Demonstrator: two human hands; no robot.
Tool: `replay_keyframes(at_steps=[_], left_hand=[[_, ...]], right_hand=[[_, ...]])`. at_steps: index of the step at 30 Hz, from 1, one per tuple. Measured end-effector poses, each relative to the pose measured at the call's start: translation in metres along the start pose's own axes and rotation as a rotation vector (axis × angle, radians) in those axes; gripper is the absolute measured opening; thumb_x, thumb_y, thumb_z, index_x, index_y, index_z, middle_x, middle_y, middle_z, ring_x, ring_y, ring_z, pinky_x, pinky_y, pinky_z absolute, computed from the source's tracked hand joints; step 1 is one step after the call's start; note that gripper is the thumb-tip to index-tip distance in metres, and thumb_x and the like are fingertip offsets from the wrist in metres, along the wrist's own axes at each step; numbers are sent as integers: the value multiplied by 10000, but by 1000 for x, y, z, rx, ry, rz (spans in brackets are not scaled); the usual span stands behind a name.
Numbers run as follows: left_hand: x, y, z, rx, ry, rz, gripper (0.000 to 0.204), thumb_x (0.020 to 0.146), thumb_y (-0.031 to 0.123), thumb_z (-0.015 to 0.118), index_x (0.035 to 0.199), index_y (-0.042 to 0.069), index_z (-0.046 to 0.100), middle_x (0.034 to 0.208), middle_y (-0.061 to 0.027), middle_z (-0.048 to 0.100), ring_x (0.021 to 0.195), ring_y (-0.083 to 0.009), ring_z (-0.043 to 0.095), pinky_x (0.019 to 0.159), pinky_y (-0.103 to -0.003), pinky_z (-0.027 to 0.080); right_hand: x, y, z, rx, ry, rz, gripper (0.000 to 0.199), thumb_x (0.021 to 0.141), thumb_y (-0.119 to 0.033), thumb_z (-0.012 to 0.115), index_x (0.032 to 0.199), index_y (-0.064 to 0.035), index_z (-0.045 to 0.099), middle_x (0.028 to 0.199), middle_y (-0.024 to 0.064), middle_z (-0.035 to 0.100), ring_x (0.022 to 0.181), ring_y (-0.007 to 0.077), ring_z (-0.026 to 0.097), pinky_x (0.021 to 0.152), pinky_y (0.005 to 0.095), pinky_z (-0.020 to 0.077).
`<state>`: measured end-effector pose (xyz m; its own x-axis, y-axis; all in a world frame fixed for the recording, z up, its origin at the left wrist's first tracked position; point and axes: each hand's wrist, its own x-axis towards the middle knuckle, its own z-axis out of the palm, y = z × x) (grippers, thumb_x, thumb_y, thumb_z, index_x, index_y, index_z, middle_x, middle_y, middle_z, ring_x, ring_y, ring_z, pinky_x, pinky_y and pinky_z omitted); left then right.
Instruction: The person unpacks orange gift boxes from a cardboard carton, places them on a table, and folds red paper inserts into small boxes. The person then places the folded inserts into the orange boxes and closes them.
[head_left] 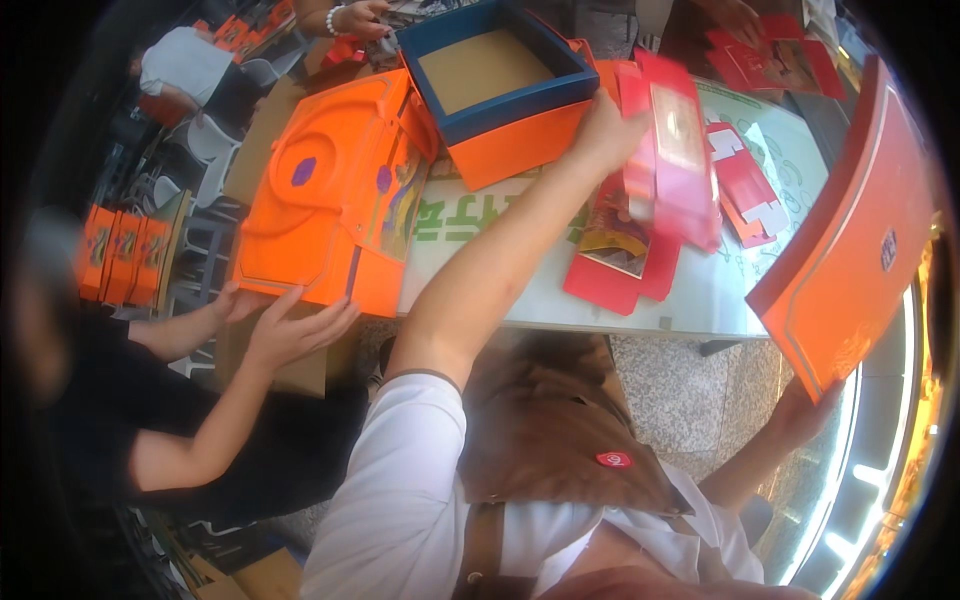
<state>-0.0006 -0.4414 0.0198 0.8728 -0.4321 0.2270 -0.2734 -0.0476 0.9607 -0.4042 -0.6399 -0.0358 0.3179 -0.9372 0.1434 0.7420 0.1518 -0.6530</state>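
Note:
My left hand (pixel 608 135) reaches across the table, closed at the left edge of a flat red carton (pixel 682 150) smeared by motion; its fingertips are partly hidden. Right beside that hand stands an open orange box (pixel 520 150) with a dark blue inner rim and a bare tan bottom. Low on the right, my right hand (pixel 800 412) grips the lower corner of a large curved orange panel (pixel 850 240), held tilted in the air. More red cartons (pixel 628 275) with printed pictures lie under the blurred one.
At left, a co-worker's hands (pixel 290 325) support a large orange gift box (pixel 325 190). An unfolded red carton (pixel 745 185) lies on the pale table (pixel 480 290). Other people's hands (pixel 358 18) work across the table. Chairs (pixel 207 140) and stacked orange boxes (pixel 125 255) stand beyond.

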Motion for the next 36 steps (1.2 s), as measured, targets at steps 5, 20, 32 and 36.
replay_keyframes(at_steps=[5,20,32,36], left_hand=[[-86,3,-24,544,71,356,613,884,203,698,1359,-90,445,1325,-284,545,1239,-408,526,1039,-438,430],[-208,-11,-128,160,368,123,340,924,48,622,1245,-42,556,1269,-184,594,1127,-300,606,948,-375,498],[-276,79,-286,805,606,442,238,913,16,588,1141,-18,647,1263,-191,613,1190,-320,588,1002,-391,472],[-242,69,-379,1071,311,212,256,928,74,589,1179,55,636,1377,-183,545,1269,-284,532,1005,-346,439]], right_hand=[[-6,33,1,113,-258,208,461,1011,-189,539,1381,70,449,1334,169,572,1218,251,563,1066,419,450],[14,182,292,-260,-717,587,338,970,-187,593,1193,67,585,1124,133,634,1056,232,621,851,356,537],[7,240,327,-794,-978,-182,380,948,-242,635,1189,50,613,1141,119,660,1056,197,628,890,299,504],[-66,207,334,-718,-1126,-260,311,949,-184,655,1173,29,625,1114,115,686,1063,187,646,889,302,499]])
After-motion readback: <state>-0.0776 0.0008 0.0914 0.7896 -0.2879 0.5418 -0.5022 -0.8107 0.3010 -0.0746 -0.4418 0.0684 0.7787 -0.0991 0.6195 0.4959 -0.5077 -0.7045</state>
